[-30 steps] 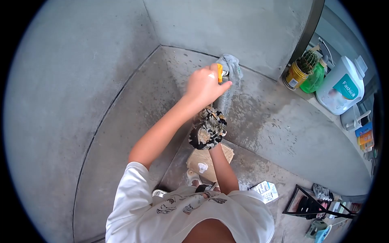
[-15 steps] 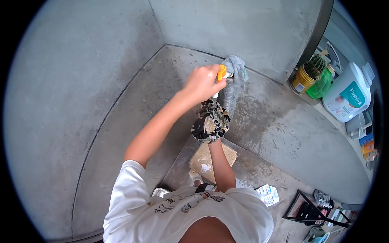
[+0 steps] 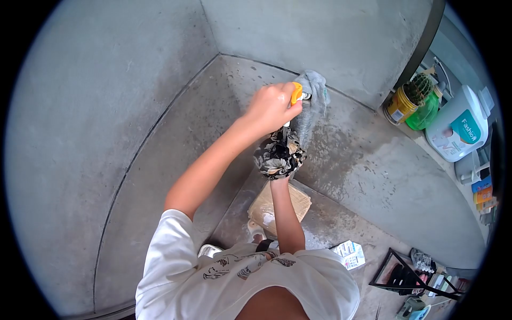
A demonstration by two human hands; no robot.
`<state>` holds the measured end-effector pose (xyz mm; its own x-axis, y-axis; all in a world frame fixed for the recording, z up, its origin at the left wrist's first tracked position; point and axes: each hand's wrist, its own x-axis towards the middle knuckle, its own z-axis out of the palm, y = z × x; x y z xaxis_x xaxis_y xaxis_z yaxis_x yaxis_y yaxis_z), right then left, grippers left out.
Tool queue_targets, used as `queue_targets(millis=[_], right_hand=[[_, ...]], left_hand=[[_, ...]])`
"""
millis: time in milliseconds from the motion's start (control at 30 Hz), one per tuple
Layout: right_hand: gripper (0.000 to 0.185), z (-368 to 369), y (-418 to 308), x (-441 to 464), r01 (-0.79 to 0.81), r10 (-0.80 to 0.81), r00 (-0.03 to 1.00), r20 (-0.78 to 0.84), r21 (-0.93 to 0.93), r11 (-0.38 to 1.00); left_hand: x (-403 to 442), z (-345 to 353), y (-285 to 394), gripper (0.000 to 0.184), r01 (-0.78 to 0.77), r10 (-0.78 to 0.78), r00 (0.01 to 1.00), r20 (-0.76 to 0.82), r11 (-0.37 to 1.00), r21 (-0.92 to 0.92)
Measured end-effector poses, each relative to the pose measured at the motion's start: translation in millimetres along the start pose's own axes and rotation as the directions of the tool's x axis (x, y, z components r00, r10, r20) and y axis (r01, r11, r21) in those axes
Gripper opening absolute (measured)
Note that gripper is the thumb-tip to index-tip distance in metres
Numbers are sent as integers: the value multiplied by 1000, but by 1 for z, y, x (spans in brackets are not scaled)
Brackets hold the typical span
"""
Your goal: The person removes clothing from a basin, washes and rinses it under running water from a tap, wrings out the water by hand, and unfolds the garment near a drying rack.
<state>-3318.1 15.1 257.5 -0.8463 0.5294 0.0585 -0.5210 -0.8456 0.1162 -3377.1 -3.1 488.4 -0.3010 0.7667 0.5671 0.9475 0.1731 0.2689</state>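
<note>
My left hand (image 3: pixel 271 110) is closed around the yellow tap handle (image 3: pixel 297 93) on a white tap by the wall. Just below it, under the spout, a bunched black cloth with a pale floral print (image 3: pixel 280 153) wraps over my right hand, whose fingers are hidden in its folds. A grey rag (image 3: pixel 314 88) drapes over the pipe behind the tap. Beneath the rag, a thick grey upright pipe (image 3: pixel 303 128) stands close to the cloth.
A tan square basin or block (image 3: pixel 261 205) sits on the floor below my right forearm. On the right ledge are a potted cactus (image 3: pixel 402 104), a green bottle (image 3: pixel 424 114) and a large white detergent jug (image 3: pixel 461 128). A black-framed rack (image 3: pixel 410 274) holds shoes.
The bunched cloth has shifted slightly upward and turned, with its folds lying differently. My left hand stays on the tap handle. The whole view has moved a little.
</note>
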Motion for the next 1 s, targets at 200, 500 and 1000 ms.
queue_targets(millis=[200, 500, 1000], right_hand=[[41, -26, -5, 4, 12, -23, 995, 98, 109, 994], [29, 28, -3, -27, -375, 273, 920, 281, 429, 822], [28, -15, -54, -76, -123, 13, 978, -209, -519, 846]], left_hand=[[0, 1, -2, 27, 1, -1, 1000, 14, 1000, 7], [-1, -14, -32, 33, 76, -4, 984, 180, 915, -397], [-95, 34, -44, 61, 693, -89, 692, 717, 360, -625]])
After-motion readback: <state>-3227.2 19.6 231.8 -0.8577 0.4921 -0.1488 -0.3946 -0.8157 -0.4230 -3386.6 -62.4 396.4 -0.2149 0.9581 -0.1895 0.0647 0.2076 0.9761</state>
